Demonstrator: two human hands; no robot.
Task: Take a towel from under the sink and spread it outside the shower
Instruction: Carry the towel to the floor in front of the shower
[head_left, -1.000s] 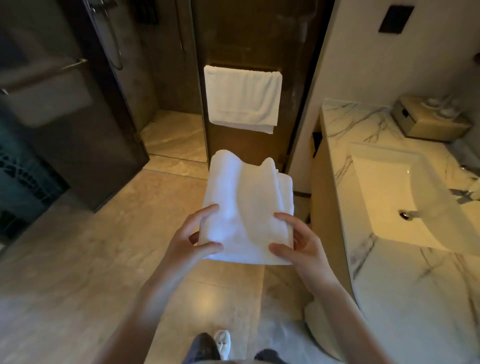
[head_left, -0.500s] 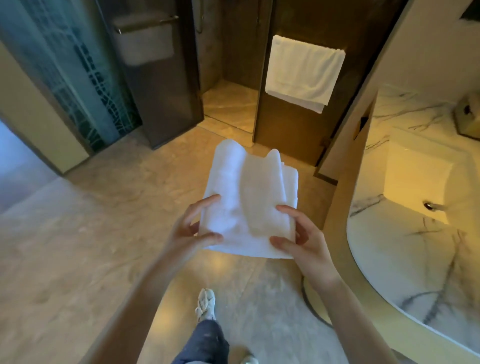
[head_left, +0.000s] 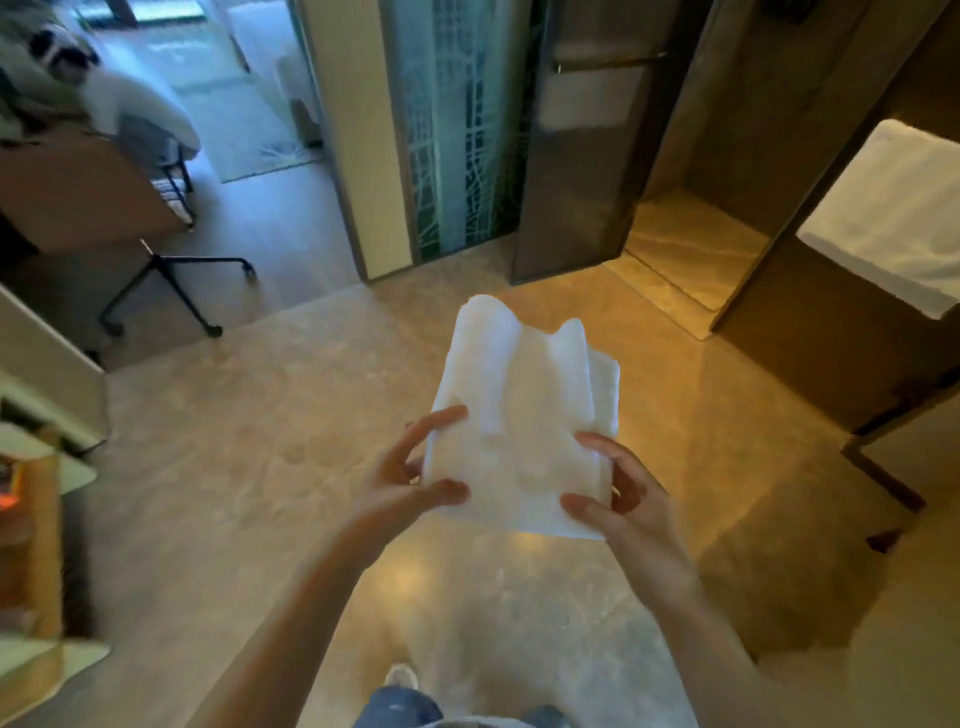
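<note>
The folded towel (head_left: 519, 415) is gripped by left hand (head_left: 400, 486) and right hand (head_left: 631, 506). Beyond it, an open glass door (head_left: 571, 182) is seen.

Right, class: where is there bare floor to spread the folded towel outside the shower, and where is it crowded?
Bare tiles lie before the shower opening, between the glass door and the panel with the hung towel. More bare floor lies below the folded towel. Crowded: far left, by the chair.

Your view: warm dim light, glare patch on floor (head_left: 400, 577) near you; cool daylight far left. Edges bend, left side blurred.
</note>
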